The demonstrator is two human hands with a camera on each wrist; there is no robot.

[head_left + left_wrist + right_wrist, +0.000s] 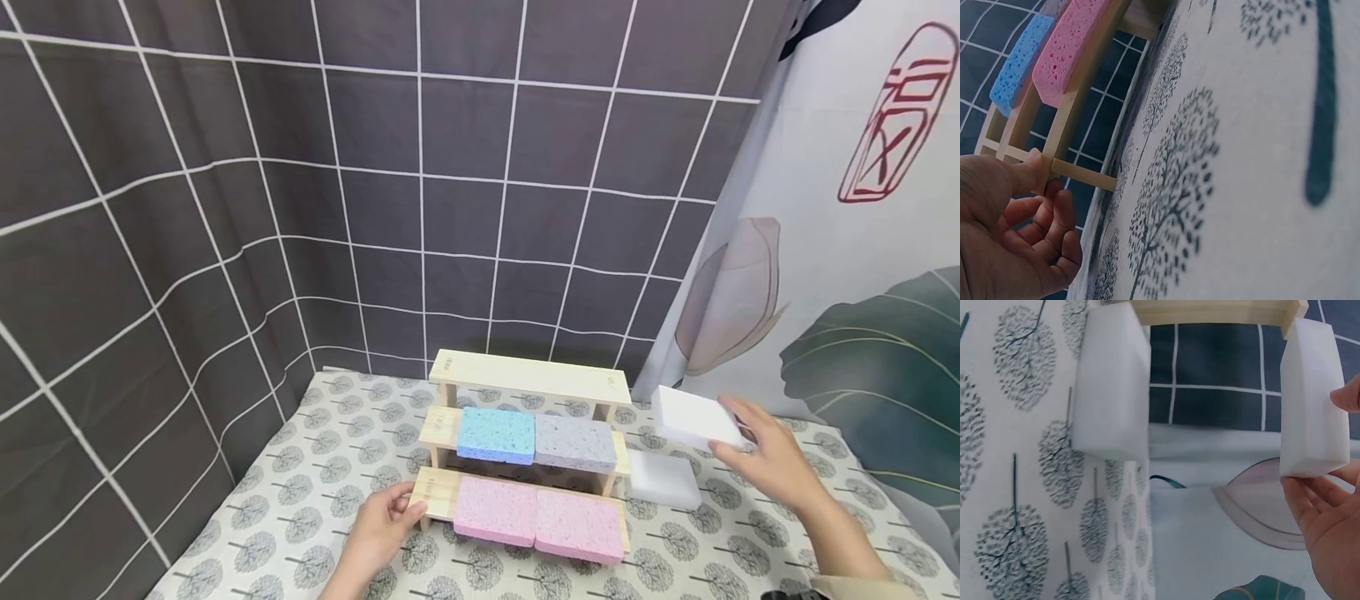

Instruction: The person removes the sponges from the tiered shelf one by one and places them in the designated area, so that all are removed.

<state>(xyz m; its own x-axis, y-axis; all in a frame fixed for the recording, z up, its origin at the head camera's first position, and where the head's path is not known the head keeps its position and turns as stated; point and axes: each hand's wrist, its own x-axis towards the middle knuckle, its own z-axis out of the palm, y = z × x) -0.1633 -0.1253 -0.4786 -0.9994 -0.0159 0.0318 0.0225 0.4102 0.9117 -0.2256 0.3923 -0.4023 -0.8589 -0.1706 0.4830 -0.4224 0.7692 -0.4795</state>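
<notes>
A three-step wooden rack (525, 374) stands on the cloth. Two pink sponges (495, 510) lie side by side on its lowest step. The middle step carries a blue sponge (496, 433) and a grey sponge (575, 442); nothing lies on the top step. My left hand (381, 527) pinches the left end of the lowest step, thumb on top and fingers beneath. Above the cloth, right of the rack, my right hand (772, 454) holds a white sponge block (1314, 403) between thumb and fingers. A second white sponge block (664, 478) rests on the cloth beside the rack's right end.
A tree-patterned cloth (300, 492) covers the table. Behind the rack hangs a dark curtain with white grid lines (465, 208). A pale curtain with a leaf print (877, 333) borders the right side.
</notes>
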